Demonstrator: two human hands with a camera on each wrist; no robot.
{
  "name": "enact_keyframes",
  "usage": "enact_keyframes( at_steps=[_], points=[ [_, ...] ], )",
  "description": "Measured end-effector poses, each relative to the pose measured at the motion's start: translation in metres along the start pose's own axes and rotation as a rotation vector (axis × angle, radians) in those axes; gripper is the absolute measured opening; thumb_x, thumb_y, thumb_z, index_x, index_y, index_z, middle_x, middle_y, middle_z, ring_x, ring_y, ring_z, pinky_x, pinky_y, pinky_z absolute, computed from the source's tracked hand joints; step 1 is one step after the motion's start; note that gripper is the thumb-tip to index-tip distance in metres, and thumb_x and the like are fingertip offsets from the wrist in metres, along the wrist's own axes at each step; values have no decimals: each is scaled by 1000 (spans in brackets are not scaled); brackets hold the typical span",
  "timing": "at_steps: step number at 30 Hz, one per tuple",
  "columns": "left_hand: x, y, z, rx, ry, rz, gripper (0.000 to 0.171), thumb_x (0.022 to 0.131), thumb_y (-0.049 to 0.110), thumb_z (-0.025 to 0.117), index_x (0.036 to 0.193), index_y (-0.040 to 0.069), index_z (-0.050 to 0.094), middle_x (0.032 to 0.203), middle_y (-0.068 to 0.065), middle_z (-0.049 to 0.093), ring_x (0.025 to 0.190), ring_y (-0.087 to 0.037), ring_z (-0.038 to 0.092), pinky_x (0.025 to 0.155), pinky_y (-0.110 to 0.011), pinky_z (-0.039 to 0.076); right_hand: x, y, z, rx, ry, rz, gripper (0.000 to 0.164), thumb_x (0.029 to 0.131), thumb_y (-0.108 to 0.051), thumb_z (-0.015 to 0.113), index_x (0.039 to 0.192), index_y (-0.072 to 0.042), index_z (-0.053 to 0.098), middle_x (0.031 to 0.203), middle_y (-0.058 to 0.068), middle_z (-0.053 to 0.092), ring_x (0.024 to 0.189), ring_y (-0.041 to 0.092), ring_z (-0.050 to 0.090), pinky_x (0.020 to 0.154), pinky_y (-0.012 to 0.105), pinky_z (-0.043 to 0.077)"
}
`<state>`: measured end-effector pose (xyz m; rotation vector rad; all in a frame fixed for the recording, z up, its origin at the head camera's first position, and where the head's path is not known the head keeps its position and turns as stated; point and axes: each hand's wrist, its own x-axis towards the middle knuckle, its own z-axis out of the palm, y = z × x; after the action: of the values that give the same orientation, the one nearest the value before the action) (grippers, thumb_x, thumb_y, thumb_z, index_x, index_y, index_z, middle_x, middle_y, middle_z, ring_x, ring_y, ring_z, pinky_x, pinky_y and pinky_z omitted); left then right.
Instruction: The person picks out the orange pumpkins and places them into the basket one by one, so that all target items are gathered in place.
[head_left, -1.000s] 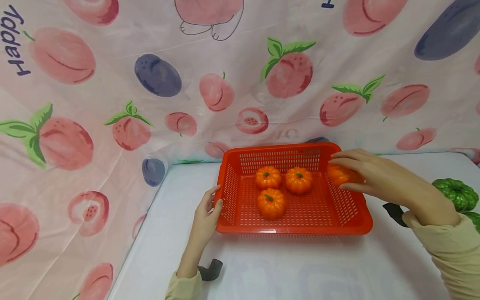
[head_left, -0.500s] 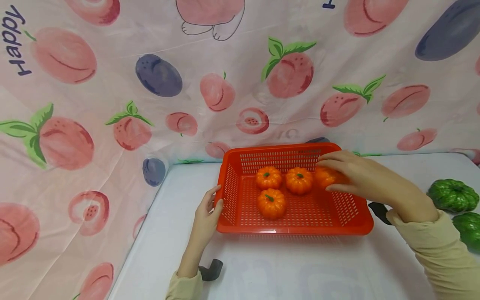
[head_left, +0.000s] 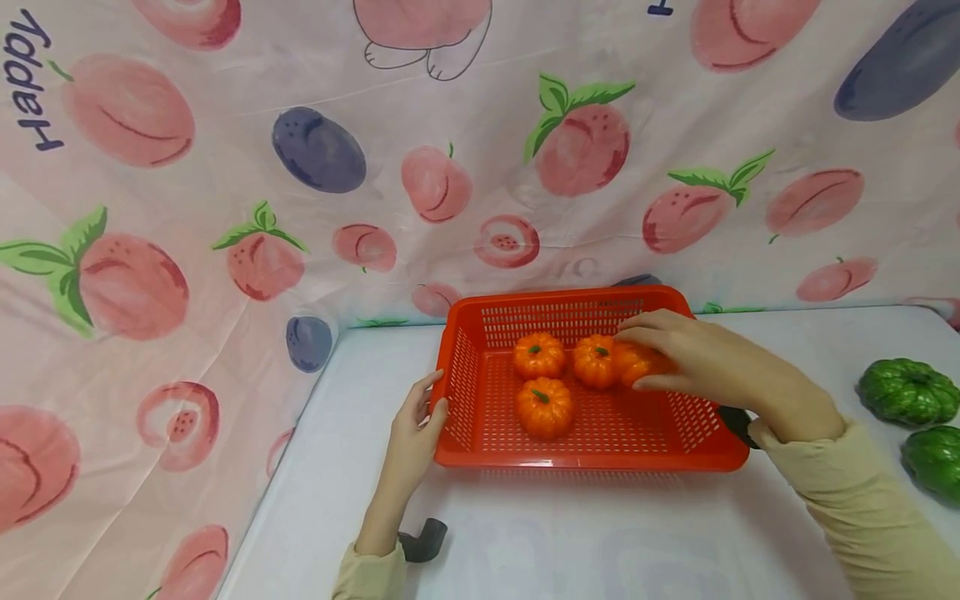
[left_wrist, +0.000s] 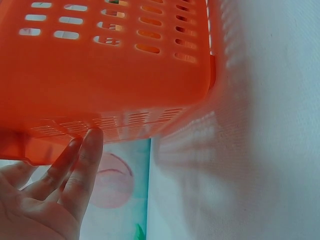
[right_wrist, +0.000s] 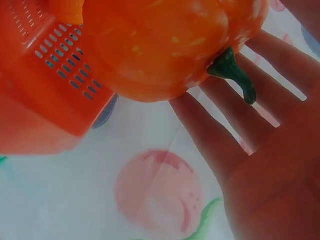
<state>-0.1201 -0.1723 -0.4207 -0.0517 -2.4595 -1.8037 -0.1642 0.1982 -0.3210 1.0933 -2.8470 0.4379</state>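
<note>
In the head view, an orange plastic basket (head_left: 585, 460) with slotted walls stands on the white table. Three orange toy pumpkins sit inside: one at the back left (head_left: 538, 356), one at the front (head_left: 544, 407) and one at the back middle (head_left: 595, 362). My right hand (head_left: 693, 358) grips a fourth-side orange pumpkin (head_left: 637, 364) by its body, over the basket's right part, overlapping the back middle pumpkin. Its green stem points toward the palm in the right wrist view. My left hand (head_left: 412, 422) touches the basket's left side with fairly straight fingers, seen against the outer wall in the left wrist view.
Two green toy pumpkins, one behind (head_left: 909, 392) and one in front (head_left: 936, 463), lie on the table (head_left: 585, 533) at the right. A fruit-print cloth (head_left: 465, 125) hangs behind and along the left.
My right hand has carried its orange pumpkin leftward from the basket's right wall toward the back middle pumpkin. The left hand and the basket stay in place.
</note>
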Motion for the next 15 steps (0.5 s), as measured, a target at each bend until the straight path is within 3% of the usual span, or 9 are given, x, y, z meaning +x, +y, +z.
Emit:
enact_keyframes(
  at_steps=[15],
  points=[
    [0,2,1,8,7,-6,44,101,12,57,144,15,49,140,-16,55,122,-32,59,95,-46,54,12,-3,14,47,-83,13,55,81,-32,82,127,-7,65,131,12,61,126,34,52,103,55,46]
  ],
)
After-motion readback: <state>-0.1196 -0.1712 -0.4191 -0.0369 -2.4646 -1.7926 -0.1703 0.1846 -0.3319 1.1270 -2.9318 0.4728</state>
